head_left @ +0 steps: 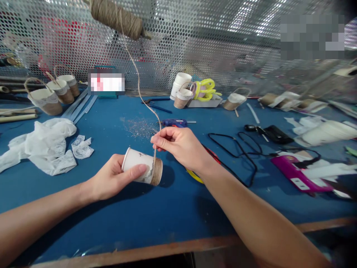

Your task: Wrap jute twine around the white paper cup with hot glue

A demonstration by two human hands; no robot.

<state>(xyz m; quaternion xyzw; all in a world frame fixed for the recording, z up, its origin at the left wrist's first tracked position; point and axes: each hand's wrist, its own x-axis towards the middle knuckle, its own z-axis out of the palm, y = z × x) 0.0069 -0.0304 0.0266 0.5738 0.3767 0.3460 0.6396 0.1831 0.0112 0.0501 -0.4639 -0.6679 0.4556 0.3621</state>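
Note:
A white paper cup lies tilted on its side in my left hand, the thumb along its wall and the fingers hidden behind. Brown twine is wound in a band round the cup's base end. From that band the twine rises to my right hand, which pinches it between thumb and fingers just above the cup. Beyond my fingers the strand runs up to a large twine spool hung at the perforated metal panel. Behind my right hand a blue glue gun rests on the table.
Twine-wrapped cups with handles stand at the left, near crumpled white lace. Stacked cups and a yellow roll are at the back. A black cable and a purple box lie to the right.

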